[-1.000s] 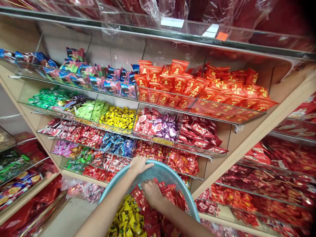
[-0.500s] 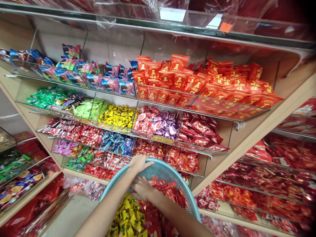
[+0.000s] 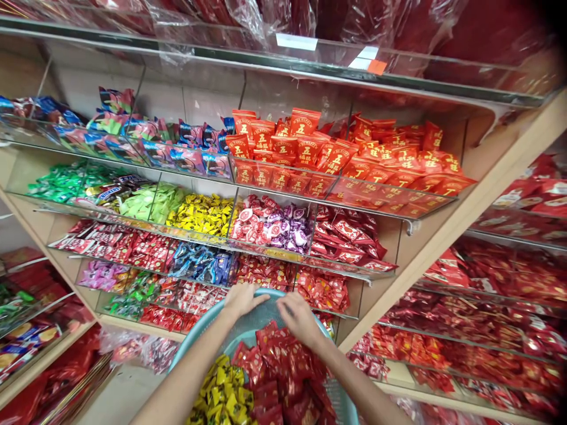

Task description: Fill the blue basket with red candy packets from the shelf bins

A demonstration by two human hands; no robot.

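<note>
A blue-green plastic basket (image 3: pixel 346 394) holds yellow-wrapped candies (image 3: pixel 224 392) on its left side and red packets (image 3: pixel 283 366) in the middle and right. My left hand (image 3: pixel 241 299) is closed on the far rim, with the thumb stretched along it. Just to its right, my right hand (image 3: pixel 297 317) is at the same rim, its fingers curled inward above the red packets. Whether those fingers grip anything is hidden. The two hands are apart.
Clear-fronted shelves hold orange-red packets (image 3: pixel 305 150), yellow candies (image 3: pixel 201 213), purple candies (image 3: pixel 290 229) and green ones (image 3: pixel 66 180). A slanting wooden panel (image 3: pixel 436 248) divides them from more red packets (image 3: pixel 491 265) at the right. Bagged sweets (image 3: pixel 137 348) lie beyond the basket's left side.
My right hand has risen from inside the basket, beside my left hand, to the far rim on the right. More red packets are uncovered. The view has shifted slightly.
</note>
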